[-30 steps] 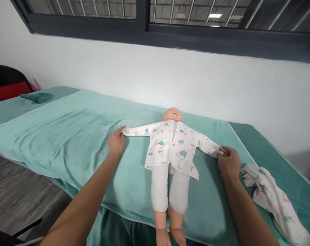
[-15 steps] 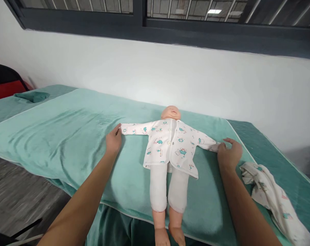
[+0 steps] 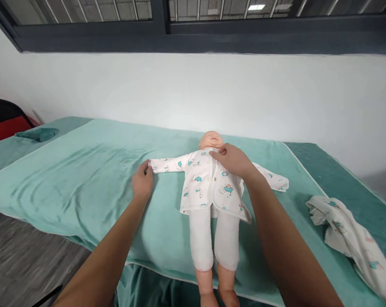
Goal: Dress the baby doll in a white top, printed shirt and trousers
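At the far left, a red-and-black chair (image 3: 7,123) stands beside the left end of the bed (image 3: 311,155). A bunched dark green cloth (image 3: 38,134) lies near the back left corner. A pale green cover (image 3: 93,183) spans the middle of the bed.

The left hand (image 3: 142,177) grips, between thumb and fingers, the cuff of the near-left sleeve (image 3: 169,164), which extends straight toward the bed's left end.

The doll (image 3: 211,140) lies face up across the bed: head near the back edge, feet reaching past the front hem of the cover. It wears a printed white jacket (image 3: 197,187). The two front panels meet along the centre; a fastener (image 3: 210,179) shows midway.

The right hand (image 3: 233,160) is at the jacket neckline, fingers bent. Whether it pinches cloth cannot be determined. The far-right sleeve (image 3: 272,177) lies unheld, pointing toward the right end.

A crumpled printed cloth (image 3: 346,238) lies near the front right corner.

Caution: pulling hard on the gripped cuff may skew the jacket or rotate the doll. Uneven tension at the neckline may misalign the front panels. Dragging toward the front edge may leave the legs unsupported.
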The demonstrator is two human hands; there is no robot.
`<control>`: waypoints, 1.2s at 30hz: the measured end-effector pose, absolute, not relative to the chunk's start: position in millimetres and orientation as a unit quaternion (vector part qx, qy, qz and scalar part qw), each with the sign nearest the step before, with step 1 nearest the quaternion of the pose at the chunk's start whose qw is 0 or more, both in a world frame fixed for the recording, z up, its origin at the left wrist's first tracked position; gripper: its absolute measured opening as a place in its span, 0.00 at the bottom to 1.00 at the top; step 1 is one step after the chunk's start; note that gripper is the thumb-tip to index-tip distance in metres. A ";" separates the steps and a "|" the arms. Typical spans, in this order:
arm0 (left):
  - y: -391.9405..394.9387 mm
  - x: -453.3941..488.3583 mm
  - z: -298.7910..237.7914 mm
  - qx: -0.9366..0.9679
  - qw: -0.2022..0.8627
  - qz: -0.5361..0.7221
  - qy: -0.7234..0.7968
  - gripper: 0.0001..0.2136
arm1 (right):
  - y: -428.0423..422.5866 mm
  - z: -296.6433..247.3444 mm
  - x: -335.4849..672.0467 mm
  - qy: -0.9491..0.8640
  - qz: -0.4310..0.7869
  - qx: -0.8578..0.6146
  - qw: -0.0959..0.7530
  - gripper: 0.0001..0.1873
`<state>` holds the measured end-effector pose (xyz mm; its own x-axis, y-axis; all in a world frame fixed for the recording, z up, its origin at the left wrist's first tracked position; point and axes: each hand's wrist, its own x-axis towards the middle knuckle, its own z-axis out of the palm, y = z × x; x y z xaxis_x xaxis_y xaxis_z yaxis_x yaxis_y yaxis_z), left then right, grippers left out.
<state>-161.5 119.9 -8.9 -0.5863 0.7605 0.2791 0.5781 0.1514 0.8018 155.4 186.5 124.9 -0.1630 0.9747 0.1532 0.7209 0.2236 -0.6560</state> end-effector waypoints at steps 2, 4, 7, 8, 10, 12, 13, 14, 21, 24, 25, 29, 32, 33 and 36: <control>118.8 -159.1 -6.0 0.426 0.102 0.483 0.758 0.22 | 192.0 127.5 151.3 -0.724 0.204 -0.605 0.260 0.15; 118.1 -156.4 -2.7 0.415 0.103 0.481 0.766 0.22 | 195.1 124.0 149.5 -0.723 0.193 -0.608 0.266 0.10; 118.0 -153.3 0.7 0.415 0.092 0.459 0.780 0.22 | 199.6 115.9 149.7 -0.713 0.221 -0.582 0.323 0.08; 118.1 -152.7 1.2 0.415 0.089 0.454 0.783 0.22 | 201.2 113.7 149.9 -0.703 0.237 -0.569 0.355 0.08; 118.2 -151.9 1.4 0.416 0.086 0.451 0.785 0.22 | 203.6 110.4 149.5 -0.675 0.266 -0.533 0.435 0.07; 118.4 -151.7 0.8 0.415 0.085 0.461 0.780 0.24 | 203.8 108.3 148.3 -0.653 0.281 -0.500 0.495 0.07; 118.5 -151.7 0.4 0.413 0.085 0.466 0.778 0.25 | 202.9 107.4 147.8 -0.651 0.284 -0.491 0.504 0.07; 118.5 -151.8 0.0 0.409 0.086 0.471 0.777 0.26 | 201.3 106.7 147.5 -0.656 0.287 -0.489 0.499 0.08; 119.1 -151.6 0.6 0.401 0.095 0.465 0.784 0.27 | 174.1 98.8 156.9 -0.760 0.265 -0.431 0.406 0.16; 119.5 -150.9 1.9 0.402 0.092 0.453 0.790 0.27 | 144.2 90.0 164.6 -0.810 0.223 -0.404 0.363 0.25; 119.7 -150.6 2.2 0.404 0.093 0.451 0.791 0.27 | 131.2 86.3 167.0 -0.821 0.206 -0.399 0.352 0.28; 119.9 -149.5 3.7 0.409 0.093 0.433 0.797 0.27 | 76.0 73.5 173.1 -0.871 0.110 -0.370 0.304 0.35; 119.9 -148.5 4.5 0.409 0.085 0.417 0.807 0.26 | 50.3 70.8 170.5 -0.891 0.054 -0.356 0.277 0.25; 119.8 -148.2 4.8 0.409 0.081 0.414 0.809 0.26 | 46.8 71.2 168.5 -0.889 0.040 -0.361 0.278 0.20; 119.7 -147.5 5.6 0.412 0.071 0.406 0.812 0.25 | 47.5 74.1 162.8 -0.877 0.007 -0.372 0.305 0.12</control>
